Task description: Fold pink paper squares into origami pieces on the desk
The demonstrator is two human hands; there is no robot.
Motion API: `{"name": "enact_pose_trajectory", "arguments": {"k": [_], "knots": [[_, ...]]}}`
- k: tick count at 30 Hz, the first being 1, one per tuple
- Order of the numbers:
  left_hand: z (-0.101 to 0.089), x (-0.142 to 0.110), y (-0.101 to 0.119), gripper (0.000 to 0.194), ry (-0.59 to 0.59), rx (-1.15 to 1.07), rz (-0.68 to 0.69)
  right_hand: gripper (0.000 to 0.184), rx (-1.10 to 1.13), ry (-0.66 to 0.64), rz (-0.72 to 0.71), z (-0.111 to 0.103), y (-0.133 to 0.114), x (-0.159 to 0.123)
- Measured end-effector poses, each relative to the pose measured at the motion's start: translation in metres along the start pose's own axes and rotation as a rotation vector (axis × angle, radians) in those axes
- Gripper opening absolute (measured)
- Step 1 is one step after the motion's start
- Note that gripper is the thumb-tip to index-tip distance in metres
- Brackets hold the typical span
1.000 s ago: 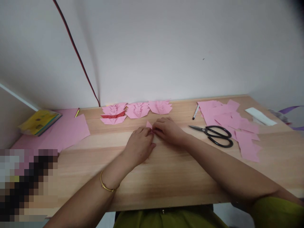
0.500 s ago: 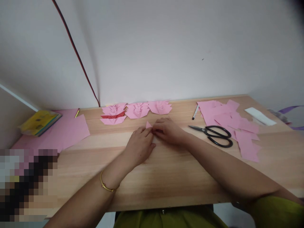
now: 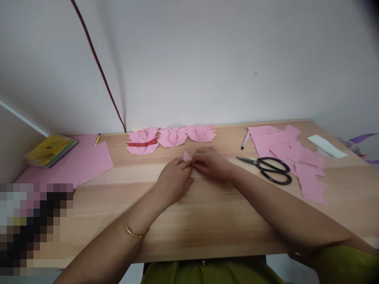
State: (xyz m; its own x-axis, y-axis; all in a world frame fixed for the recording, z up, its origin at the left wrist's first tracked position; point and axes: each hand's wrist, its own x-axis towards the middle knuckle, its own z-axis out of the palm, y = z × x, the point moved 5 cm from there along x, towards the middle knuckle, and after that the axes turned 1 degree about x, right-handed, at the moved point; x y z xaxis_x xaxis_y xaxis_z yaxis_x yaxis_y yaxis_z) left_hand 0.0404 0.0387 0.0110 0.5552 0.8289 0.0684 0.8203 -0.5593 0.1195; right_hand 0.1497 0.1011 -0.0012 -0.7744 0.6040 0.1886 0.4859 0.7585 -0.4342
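A small piece of pink paper (image 3: 186, 156) lies on the table under my fingers, and only its pointed tip shows clearly. My left hand (image 3: 174, 179) presses down on it from the left, fingers together, covering most of the piece. From the right, my right hand (image 3: 210, 162) pinches the paper's edge, its curled fingertips touching those of the left. Beyond my hands stand rows of folded pink paper shapes (image 3: 172, 136), the left group crossed by a red strip (image 3: 142, 142).
Black-handled scissors (image 3: 266, 169) lie right of my hands, near a pen (image 3: 245, 140) and scattered pink paper pieces (image 3: 309, 181). A white strip (image 3: 327, 146) is at far right. At left, a yellow packet (image 3: 51, 150) rests on large pink sheets (image 3: 94, 161). A wall (image 3: 189, 63) rises behind the table.
My hands stay together on the pink paper, with only tiny finger movements. The whole view has shifted very slightly.
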Motion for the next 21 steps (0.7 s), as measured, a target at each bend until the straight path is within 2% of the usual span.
{"name": "enact_pose_trajectory", "arguments": {"k": [21], "knots": [[0.0006, -0.0010, -0.0012, 0.023, 0.001, -0.024, -0.014, 0.012, 0.030, 0.022, 0.033, 0.0003, 0.0022, 0.0001]]}}
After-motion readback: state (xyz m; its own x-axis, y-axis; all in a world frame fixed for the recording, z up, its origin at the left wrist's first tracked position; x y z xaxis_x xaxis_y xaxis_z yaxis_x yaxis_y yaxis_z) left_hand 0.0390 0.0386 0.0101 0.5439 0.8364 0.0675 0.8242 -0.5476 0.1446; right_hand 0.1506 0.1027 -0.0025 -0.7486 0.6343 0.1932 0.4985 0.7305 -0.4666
